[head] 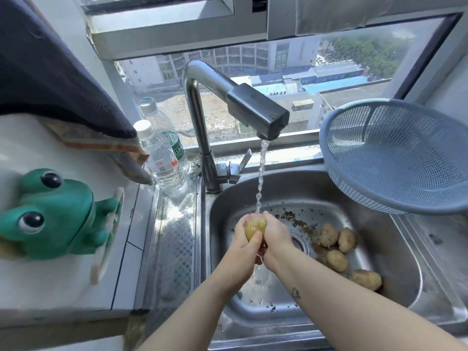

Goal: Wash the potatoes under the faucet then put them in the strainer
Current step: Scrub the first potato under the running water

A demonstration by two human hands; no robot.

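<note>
A wet yellow potato (254,227) sits under the running stream from the faucet (255,110), above the middle of the steel sink (395,279). My left hand (244,236) and my right hand (274,231) both grip it from either side, fingers curled round it. Several dirty brown potatoes (336,259) lie on the sink floor to the right of the drain. The blue mesh strainer (395,155) stands tilted on the sink's right rear corner and holds nothing that I can see.
Two plastic water bottles (164,163) stand left of the faucet base. A green frog figure (55,214) sits on the white counter at left, under a dark hanging cloth (58,72). Dirt specks lie around the drain (300,245). A window is behind the sink.
</note>
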